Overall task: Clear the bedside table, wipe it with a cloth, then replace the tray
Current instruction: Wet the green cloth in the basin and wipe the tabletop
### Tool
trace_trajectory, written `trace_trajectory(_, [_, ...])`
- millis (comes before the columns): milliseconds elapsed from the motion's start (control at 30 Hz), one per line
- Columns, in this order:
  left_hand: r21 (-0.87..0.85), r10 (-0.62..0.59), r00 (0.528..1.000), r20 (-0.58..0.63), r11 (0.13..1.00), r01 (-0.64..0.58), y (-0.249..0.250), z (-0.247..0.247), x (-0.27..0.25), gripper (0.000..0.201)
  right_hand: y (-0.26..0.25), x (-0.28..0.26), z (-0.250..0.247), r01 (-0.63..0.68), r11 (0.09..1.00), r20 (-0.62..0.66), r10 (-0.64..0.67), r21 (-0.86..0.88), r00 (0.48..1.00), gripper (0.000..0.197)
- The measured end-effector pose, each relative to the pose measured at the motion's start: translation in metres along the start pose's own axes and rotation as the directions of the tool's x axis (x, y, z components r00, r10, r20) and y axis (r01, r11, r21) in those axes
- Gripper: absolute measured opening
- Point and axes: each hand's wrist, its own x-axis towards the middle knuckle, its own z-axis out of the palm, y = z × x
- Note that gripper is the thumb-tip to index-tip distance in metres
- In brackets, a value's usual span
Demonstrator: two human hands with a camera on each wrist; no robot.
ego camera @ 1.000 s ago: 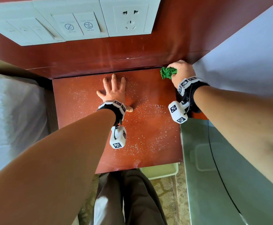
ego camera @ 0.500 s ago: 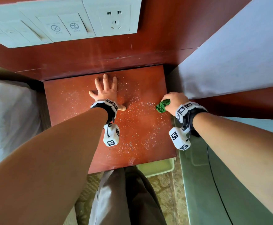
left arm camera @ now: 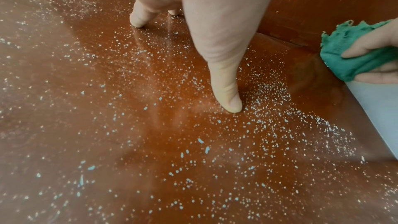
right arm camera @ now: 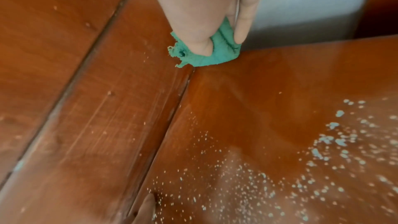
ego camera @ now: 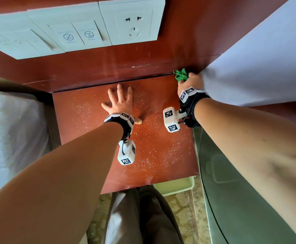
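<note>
The red-brown bedside table (ego camera: 94, 134) is speckled with white droplets (left arm camera: 258, 125) over its middle and front. My left hand (ego camera: 120, 101) lies flat on the top with fingers spread, thumb tip (left arm camera: 231, 103) pressing the wood. My right hand (ego camera: 190, 81) grips a bunched green cloth (ego camera: 180, 76) and holds it down in the table's far right corner, against the back panel and the white bedding. In the right wrist view the cloth (right arm camera: 204, 54) shows between thumb and fingers, and the strip near it looks free of specks. No tray is in view on the table.
A wooden back panel (ego camera: 126, 59) carries white switches and a socket (ego camera: 133, 23). White bedding (ego camera: 258, 59) borders the right, a white bed (ego camera: 11, 138) the left. A green glass-topped surface (ego camera: 240, 199) lies at front right, a pale bin (ego camera: 175, 186) below the table's front edge.
My right hand with the cloth swept forward along the right edge half a second ago, then went back to the far right corner. The left hand stayed flat in place.
</note>
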Motion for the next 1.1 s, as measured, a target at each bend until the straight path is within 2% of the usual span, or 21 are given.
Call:
trace_trajectory(167, [0.006, -0.002, 1.000, -0.007, 1.000, 0.002, 0.001, 0.000, 0.000, 0.144, -0.010, -0.007, 0.012, 0.044, 0.997, -0.036, -0.047, -0.067, 0.998, 0.025])
trace_trajectory(233, [0.008, 0.001, 1.000, -0.008, 1.000, -0.001, 0.002, 0.000, 0.000, 0.144, -0.012, -0.012, 0.017, 0.121, 0.990, -0.043, -0.124, -0.076, 0.991, 0.023])
trace_trajectory(367, [0.008, 0.004, 1.000, -0.008, 1.000, -0.004, 0.002, 0.000, -0.001, 0.143, -0.017, -0.018, 0.025, 0.259, 0.964, 0.030, -0.257, -0.063, 0.966, 0.032])
trace_trajectory(533, [-0.004, 0.009, 1.000, -0.013, 1.000, -0.009, 0.002, 0.000, -0.002, 0.142, -0.019, -0.033, 0.029, 0.449, 0.892, 0.123, -0.441, -0.047, 0.889, 0.045])
trace_trajectory(667, [-0.013, 0.013, 1.000, -0.017, 1.000, -0.013, 0.001, 0.000, -0.002, 0.142, -0.009, -0.051, 0.026, 0.574, 0.815, 0.211, -0.549, -0.079, 0.809, 0.039])
trace_trajectory(800, [-0.015, 0.009, 1.000, -0.029, 1.000, -0.010, 0.001, 0.001, -0.003, 0.143, 0.003, -0.069, 0.021, 0.650, 0.754, 0.417, -0.561, -0.100, 0.715, 0.037])
trace_trajectory(867, [-0.014, 0.010, 0.999, -0.032, 1.000, -0.011, 0.001, 0.000, -0.002, 0.143, 0.003, -0.070, 0.019, 0.654, 0.747, 0.502, -0.522, -0.120, 0.689, 0.037])
trace_trajectory(933, [-0.019, 0.012, 1.000, -0.028, 1.000, -0.013, 0.001, 0.000, -0.003, 0.143, 0.001, -0.068, 0.016, 0.607, 0.786, 0.549, -0.457, -0.120, 0.700, 0.037])
trace_trajectory(967, [-0.023, 0.017, 0.999, -0.030, 1.000, -0.017, -0.001, 0.000, -0.004, 0.144, -0.001, -0.067, 0.015, 0.557, 0.825, 0.543, -0.428, -0.091, 0.723, 0.035])
trace_trajectory(1033, [-0.047, 0.036, 0.998, -0.053, 0.998, -0.039, -0.006, 0.000, -0.004, 0.143, -0.006, -0.065, 0.010, 0.431, 0.903, 0.446, -0.381, -0.010, 0.810, 0.029])
trace_trajectory(1100, [-0.097, 0.047, 0.996, -0.080, 0.994, -0.055, -0.012, -0.002, -0.004, 0.143, -0.010, -0.059, 0.006, 0.312, 0.950, 0.292, -0.307, 0.033, 0.906, 0.028])
